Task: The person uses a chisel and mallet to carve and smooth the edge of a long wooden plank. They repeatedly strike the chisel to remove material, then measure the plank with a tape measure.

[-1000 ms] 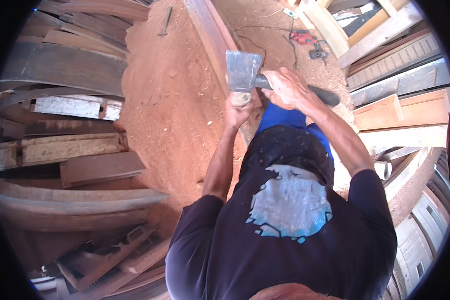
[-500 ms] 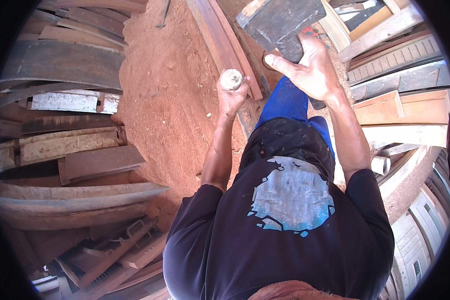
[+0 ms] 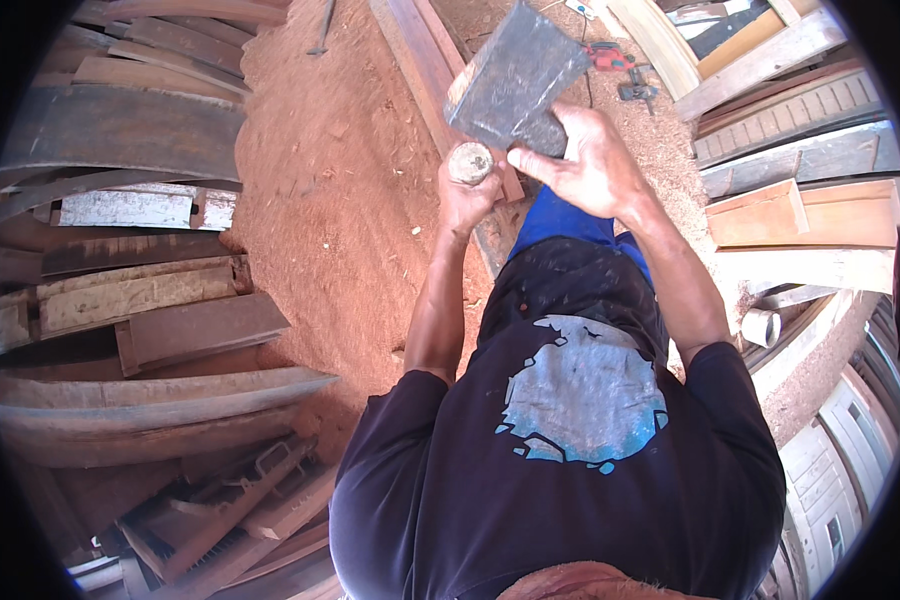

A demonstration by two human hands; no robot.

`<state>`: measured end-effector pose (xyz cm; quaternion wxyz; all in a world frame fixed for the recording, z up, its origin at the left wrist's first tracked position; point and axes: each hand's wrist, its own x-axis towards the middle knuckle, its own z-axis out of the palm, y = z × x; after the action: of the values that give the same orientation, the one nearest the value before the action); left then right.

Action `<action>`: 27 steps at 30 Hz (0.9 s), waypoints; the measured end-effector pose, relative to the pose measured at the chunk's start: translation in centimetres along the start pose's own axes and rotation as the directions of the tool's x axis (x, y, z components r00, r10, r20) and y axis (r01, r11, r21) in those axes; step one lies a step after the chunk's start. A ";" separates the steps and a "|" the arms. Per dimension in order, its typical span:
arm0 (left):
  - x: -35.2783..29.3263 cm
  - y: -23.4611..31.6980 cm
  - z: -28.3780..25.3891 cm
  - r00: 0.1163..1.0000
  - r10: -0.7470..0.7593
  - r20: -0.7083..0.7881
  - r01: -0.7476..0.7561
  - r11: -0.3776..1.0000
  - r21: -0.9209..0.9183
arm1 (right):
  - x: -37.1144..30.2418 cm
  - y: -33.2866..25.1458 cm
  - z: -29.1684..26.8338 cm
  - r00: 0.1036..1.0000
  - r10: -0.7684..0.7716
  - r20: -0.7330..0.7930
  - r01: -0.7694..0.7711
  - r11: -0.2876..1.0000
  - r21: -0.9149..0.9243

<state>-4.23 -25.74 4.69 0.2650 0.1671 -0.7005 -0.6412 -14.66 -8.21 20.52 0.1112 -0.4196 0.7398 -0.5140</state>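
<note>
1. While one round-ended handle (image 3: 470, 163) sits within the curled fingers of the left hand (image 3: 462, 207), its pale tip shows.
2. One dark blocky tool (image 3: 522, 78) juts past the right hand (image 3: 603, 172), whose fingers clasp its neck.
3. One red tool (image 3: 608, 57) lies farther off.

The head-worn fisheye looks down, close above the dark shirt (image 3: 570, 520), and forward over the floor (image 3: 330, 200); depth at its rim seems uncertain.
</note>
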 end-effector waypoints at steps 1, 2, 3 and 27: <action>-0.3 1.9 0.6 0.999 0.032 -0.033 -0.033 0.999 -0.030 | -0.3 0.2 0.2 1.000 0.023 -0.016 -0.022 0.999 0.027; -0.7 3.6 1.1 0.995 0.063 -0.076 -0.067 0.996 -0.053 | -0.8 0.2 0.5 0.999 0.042 -0.025 -0.041 0.997 0.060; -1.0 4.6 1.5 0.987 0.110 -0.116 -0.112 0.994 -0.009 | -1.2 0.5 0.8 0.998 0.062 -0.033 -0.059 0.994 0.093; 1.9 -16.4 -3.6 0.859 -0.434 -0.273 0.512 0.713 0.478 | -7.5 10.3 -4.4 0.824 0.539 0.174 -0.486 0.515 0.706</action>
<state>-5.42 -31.74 -11.08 0.0832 0.4529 -0.7635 -0.4527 -17.82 1.47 11.65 0.3890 -0.0861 0.5681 -0.7201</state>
